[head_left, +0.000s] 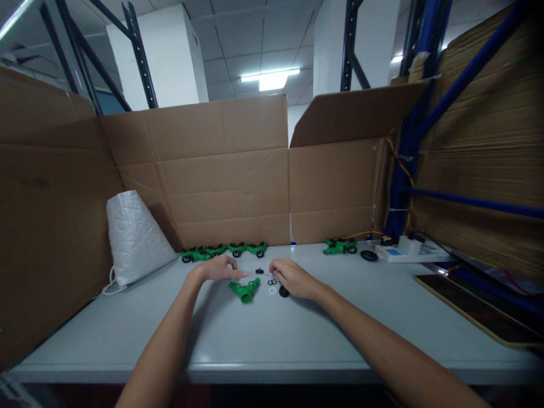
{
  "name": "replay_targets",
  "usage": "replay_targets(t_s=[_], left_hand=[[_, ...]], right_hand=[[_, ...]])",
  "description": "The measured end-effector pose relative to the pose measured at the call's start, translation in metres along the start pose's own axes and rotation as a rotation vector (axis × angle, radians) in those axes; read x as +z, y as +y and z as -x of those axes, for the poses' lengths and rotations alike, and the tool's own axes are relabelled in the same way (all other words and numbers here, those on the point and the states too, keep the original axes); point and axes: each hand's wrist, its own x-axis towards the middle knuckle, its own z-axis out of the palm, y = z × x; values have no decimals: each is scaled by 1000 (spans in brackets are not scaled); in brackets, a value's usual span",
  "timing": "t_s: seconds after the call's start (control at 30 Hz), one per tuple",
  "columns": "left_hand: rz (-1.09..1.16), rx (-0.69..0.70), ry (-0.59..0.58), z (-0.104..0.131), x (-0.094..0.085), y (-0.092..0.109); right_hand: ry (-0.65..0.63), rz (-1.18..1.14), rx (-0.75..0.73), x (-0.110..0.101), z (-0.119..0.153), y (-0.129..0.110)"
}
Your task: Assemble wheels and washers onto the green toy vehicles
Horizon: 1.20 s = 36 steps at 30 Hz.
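My left hand [220,268] hovers low over the table with its index finger stretched out and its other fingers apart, holding nothing that I can see. Just in front of it lies a green branched plastic part [245,290] with a round opening. My right hand [292,276] has its fingertips pinched together among small parts; what they hold, if anything, is hidden. Around those fingertips lie small black rings [272,282], a white ring [272,290] and a black round cap [284,291]. A small black piece [259,271] rests between my two hands.
Several green assemblies with black parts [238,250] line the back left, and another green assembly [339,246] stands back right beside a black ring [369,255]. A white wrapped bundle [134,238], a power strip [410,249] and a dark flat panel [476,306] flank the grey table [263,340]. Cardboard walls [221,181] enclose it.
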Motion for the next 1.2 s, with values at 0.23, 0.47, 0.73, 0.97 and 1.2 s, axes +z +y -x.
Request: replay_targets(t_s=[0.23, 0.47, 0.73, 0.97, 1.2], left_hand=[[-137, -29, 375, -16, 7, -22], [-163, -65, 462, -23, 14, -38], [-128, -107, 578, -28, 26, -50], [-50, -142, 636, -29, 25, -52], [366, 171, -163, -5, 4, -22]], right_hand=[[-120, -78, -85, 8, -13, -11], [-175, -89, -195, 16, -16, -2], [-190, -232, -148, -7, -2, 5], [-317, -477, -36, -15, -3, 13], [-292, -516, -8, -22, -2, 21]])
